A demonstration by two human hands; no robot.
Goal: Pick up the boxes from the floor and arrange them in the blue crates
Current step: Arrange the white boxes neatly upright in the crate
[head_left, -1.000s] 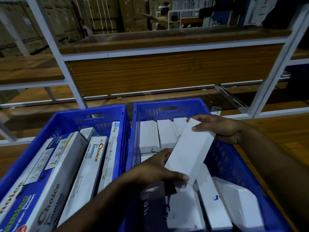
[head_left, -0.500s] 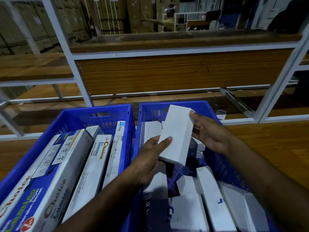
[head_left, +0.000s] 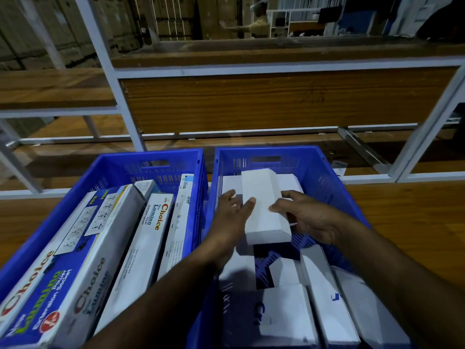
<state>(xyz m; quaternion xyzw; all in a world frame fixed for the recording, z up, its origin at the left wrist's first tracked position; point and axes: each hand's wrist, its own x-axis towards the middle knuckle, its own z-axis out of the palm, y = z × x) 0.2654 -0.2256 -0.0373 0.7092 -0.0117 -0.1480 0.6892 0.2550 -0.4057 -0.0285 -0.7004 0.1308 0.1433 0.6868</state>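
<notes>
Two blue crates stand side by side in front of me. The right crate holds several plain white boxes, upright at the back and lying flat near me. I hold one long white box over the back middle of this crate, lengthwise away from me. My left hand presses its left side with fingers spread. On its right side my right hand grips it. The left crate is packed with long printed "Choice Lumino" boxes and a white "Viva" box.
A white metal rack with wooden shelves rises just behind the crates. Wooden floor lies to the right. A person stands far off behind the rack among stacked cartons.
The white box has turned from a slant to point straight away from me and moved toward the back row of the right crate. Both hands went forward with it.
</notes>
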